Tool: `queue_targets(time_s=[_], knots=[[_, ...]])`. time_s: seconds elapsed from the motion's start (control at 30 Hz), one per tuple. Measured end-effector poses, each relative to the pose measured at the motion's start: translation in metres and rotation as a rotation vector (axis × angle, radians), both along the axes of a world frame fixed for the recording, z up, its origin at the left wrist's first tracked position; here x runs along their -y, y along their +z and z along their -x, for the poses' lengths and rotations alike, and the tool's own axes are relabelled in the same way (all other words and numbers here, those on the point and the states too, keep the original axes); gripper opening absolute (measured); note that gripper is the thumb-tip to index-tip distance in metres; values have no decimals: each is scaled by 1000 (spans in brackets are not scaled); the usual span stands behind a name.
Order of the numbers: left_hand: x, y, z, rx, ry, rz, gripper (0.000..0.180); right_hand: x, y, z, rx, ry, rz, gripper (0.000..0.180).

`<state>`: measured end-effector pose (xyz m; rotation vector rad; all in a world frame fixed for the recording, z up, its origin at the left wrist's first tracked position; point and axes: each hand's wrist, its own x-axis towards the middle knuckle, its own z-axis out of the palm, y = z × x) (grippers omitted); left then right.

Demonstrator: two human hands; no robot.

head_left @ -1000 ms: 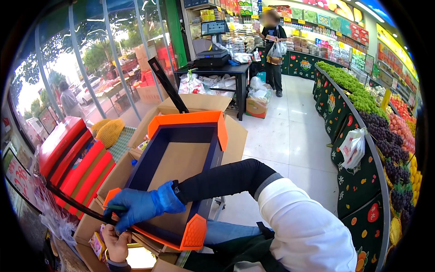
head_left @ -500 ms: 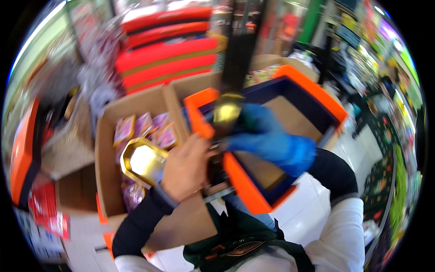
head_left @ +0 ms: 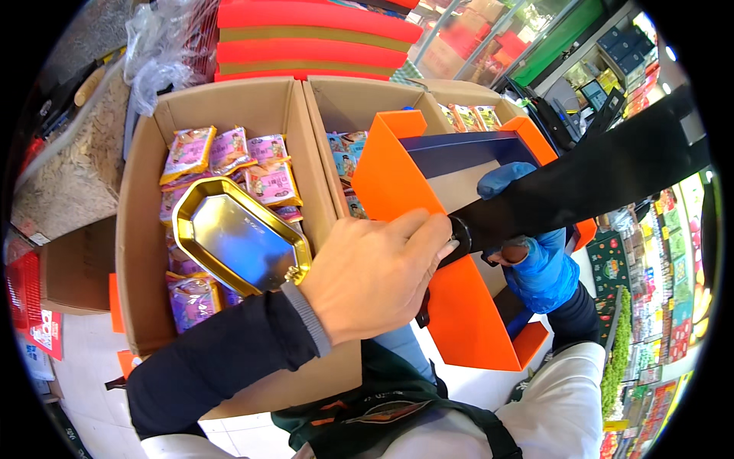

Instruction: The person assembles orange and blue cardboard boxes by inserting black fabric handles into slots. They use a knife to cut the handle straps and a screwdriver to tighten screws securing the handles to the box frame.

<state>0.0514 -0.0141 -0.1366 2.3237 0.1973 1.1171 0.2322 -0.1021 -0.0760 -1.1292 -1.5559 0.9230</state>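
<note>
My bare left hand (head_left: 382, 268) is closed round the near end of a long black bar (head_left: 581, 176), whose exact kind I cannot make out. The bar slants up to the right across the view. Behind it, my right hand (head_left: 543, 268) wears a blue glove. Blue shows above and below the bar, and some bare skin shows near its thumb side. Those fingers look curled, but what they hold is hidden. Around the right hand is an orange box (head_left: 397, 172) with a dark blue inner wall. A gold tray (head_left: 237, 229) lies tilted beside my left wrist.
The gold tray rests on pink and purple snack packets (head_left: 187, 149) in a cardboard carton (head_left: 141, 252). Further cartons with packets stand to its right. Red-and-brown stacked boxes (head_left: 313, 50) rise behind. Shop shelves (head_left: 688, 275) line the right, and a wooden board (head_left: 73, 161) stands left.
The black bar has swung from upright to slanting right. My left hand has moved right, away from the gold tray. The whole view has shifted and sharpened.
</note>
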Motion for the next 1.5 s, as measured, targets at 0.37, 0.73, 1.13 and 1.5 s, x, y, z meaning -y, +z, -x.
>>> queue_targets(time_s=[0.37,0.73,1.13,1.5], knots=[[-3,-9,-7,106,122,-259,20,2,0,9,58,-202,63,55],[32,-8,-23,158,133,200,10,9,-1,3,-41,97,16,42],[-5,33,-3,-135,123,-472,8,-12,0,3,223,65,-213,40],[-4,9,-5,-62,-194,650,20,-18,-8,4,199,65,-232,47]])
